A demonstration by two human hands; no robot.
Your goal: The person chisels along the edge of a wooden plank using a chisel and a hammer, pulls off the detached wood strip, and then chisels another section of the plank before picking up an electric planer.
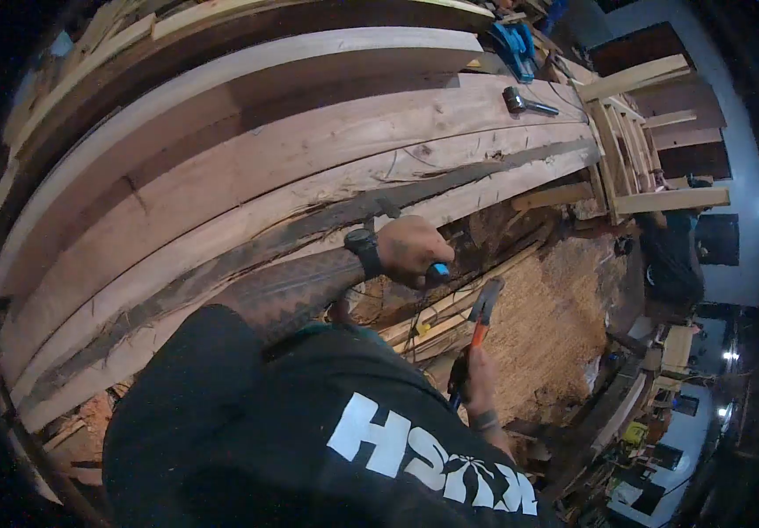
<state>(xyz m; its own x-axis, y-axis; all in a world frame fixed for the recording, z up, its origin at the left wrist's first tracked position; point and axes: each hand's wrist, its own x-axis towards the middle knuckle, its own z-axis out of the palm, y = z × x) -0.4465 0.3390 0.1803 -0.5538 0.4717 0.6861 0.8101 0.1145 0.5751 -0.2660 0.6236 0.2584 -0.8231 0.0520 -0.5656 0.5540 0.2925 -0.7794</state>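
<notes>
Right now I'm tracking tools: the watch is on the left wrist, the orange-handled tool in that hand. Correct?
Wrong hand: the head view shows the orange-handled tool in the right hand. The watch is on the left wrist.

The worktop (230,172) consists of long, pale planks laid side by side, a dark, rough streak running lengthwise along the near side. A thick beam (344,41) runs along its far side. Towards the right end lies a black-headed tool (518,100), its handle pointing right. A blue tool (515,53) rests near the beam's end. Sawdust (564,304) covers the floor alongside, with wood strips (437,327) lying at its edge.
</notes>
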